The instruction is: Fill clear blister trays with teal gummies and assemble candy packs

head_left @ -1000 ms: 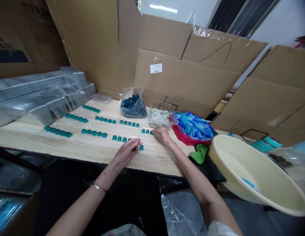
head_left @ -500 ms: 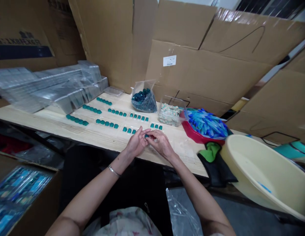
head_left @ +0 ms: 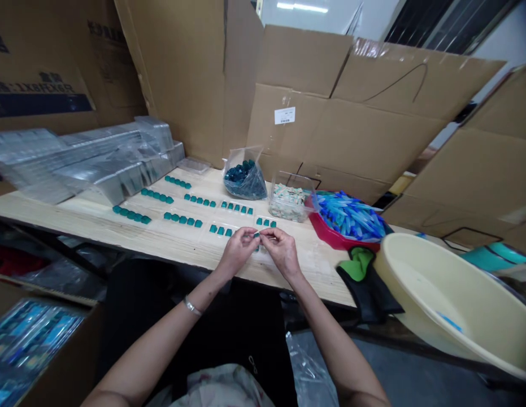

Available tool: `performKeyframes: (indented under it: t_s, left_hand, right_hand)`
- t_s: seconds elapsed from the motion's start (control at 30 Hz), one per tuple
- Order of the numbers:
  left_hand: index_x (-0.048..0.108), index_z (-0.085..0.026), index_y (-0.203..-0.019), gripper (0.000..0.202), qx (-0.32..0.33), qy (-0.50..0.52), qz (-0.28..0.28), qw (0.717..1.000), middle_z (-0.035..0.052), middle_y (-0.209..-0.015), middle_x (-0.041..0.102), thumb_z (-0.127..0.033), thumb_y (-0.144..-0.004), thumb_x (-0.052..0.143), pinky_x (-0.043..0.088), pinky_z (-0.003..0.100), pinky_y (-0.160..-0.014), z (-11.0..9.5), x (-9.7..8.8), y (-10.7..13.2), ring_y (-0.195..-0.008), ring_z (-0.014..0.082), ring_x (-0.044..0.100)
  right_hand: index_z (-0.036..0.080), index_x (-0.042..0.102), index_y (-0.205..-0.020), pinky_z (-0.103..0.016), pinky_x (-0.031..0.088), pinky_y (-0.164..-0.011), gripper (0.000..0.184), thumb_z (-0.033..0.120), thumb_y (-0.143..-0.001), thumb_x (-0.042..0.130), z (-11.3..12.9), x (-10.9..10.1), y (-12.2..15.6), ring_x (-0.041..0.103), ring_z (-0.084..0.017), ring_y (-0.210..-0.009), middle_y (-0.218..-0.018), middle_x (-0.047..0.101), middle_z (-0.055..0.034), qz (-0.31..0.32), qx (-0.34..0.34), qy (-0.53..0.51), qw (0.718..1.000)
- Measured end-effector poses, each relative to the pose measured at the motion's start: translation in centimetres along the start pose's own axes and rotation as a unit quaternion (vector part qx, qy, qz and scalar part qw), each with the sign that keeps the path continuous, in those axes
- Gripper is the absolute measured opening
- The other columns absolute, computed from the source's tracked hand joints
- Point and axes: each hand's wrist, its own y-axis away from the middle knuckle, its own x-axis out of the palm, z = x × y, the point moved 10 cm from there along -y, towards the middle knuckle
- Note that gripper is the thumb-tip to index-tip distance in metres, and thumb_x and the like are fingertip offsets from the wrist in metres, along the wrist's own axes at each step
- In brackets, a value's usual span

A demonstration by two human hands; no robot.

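Observation:
My left hand [head_left: 236, 252] and my right hand [head_left: 282, 252] meet over the front of the table, fingertips pinched together. Between them is a small teal piece [head_left: 257, 234], mostly covered by the fingers. Just behind, a short row of teal pieces [head_left: 266, 223] lies in a clear tray. To the left of my hands, another row of teal pieces [head_left: 221, 230] runs partly behind my left fingers. More such rows, among them a nearby one [head_left: 183, 219], spread to the left.
A clear bag of dark teal pieces [head_left: 246, 180], a clear box of small pale pieces [head_left: 288, 200] and a red basin [head_left: 330, 238] of blue sticks stand behind. Stacked clear trays [head_left: 118, 164] sit left. At right are a green-and-black cloth [head_left: 364, 277] and a cream tub [head_left: 415, 282].
My left hand has turned from half-open, fingers stretched, to a pinch. My right fingertips now meet it at the teal piece. The view has tilted up slightly.

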Motion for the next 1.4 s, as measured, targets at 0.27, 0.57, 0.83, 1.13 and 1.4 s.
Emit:
performKeyframes:
  t_s: [0.27,0.57,0.83,1.13,1.4]
  left_hand:
    - [0.061,-0.015,-0.093,0.023,0.037,-0.08,0.011,0.996,0.0061,-0.081,0.068,-0.021,-0.07,0.062,0.052,0.029,-0.073,-2.2,0.4,-0.2,-0.074,0.0165,0.065]
    - [0.062,-0.015,-0.092,0.02,0.072,-0.072,0.004,0.995,0.0089,-0.093,0.068,-0.023,-0.075,0.056,0.053,0.031,-0.075,-2.1,0.8,-0.1,-0.077,0.0163,0.066]
    - [0.06,-0.015,-0.092,0.019,0.135,-0.121,-0.012,0.983,0.0067,-0.088,0.068,-0.014,-0.073,0.06,0.054,0.029,-0.076,-3.2,0.7,0.1,-0.08,0.0151,0.065]
    - [0.057,-0.018,-0.095,0.016,0.288,-0.273,-0.031,0.918,0.0033,-0.088,0.064,-0.015,-0.079,0.054,0.052,0.03,-0.076,-5.6,1.9,2.4,-0.078,0.013,0.062]
    - [0.052,-0.017,-0.103,0.024,0.215,-0.215,-0.011,0.953,0.0064,-0.1,0.06,-0.019,-0.08,0.056,0.052,0.029,-0.076,-3.2,1.2,1.4,-0.082,0.0131,0.061]
  right_hand:
    - [0.018,0.062,-0.082,-0.027,0.053,-0.066,0.011,0.023,-0.08,0.053,2.2,-0.6,0.9,0.062,-0.015,-0.07,-0.082,0.064,-0.0043,-0.033,-0.077,0.076,0.994]
    - [0.019,0.061,-0.089,-0.03,0.049,-0.074,0.015,0.018,-0.083,0.047,4.4,-0.7,2.2,0.057,-0.015,-0.072,-0.08,0.061,-0.0045,-0.055,-0.167,0.188,0.966]
    - [0.017,0.062,-0.095,-0.028,0.052,-0.065,0.021,0.031,-0.08,0.056,1.1,-1.6,1.4,0.061,-0.014,-0.069,-0.083,0.064,-0.0051,-0.027,-0.011,-0.009,1.0]
    - [0.016,0.068,-0.079,-0.029,0.052,-0.068,0.025,0.037,-0.066,0.072,-1.7,-1.4,1.8,0.065,-0.016,-0.065,-0.07,0.068,-0.0028,0.016,0.132,-0.141,0.981]
    - [0.017,0.07,-0.084,-0.032,0.051,-0.078,0.019,0.03,-0.07,0.068,-1.6,-5.5,-0.2,0.065,-0.019,-0.081,-0.088,0.07,-0.0062,-0.041,0.017,-0.002,0.999]
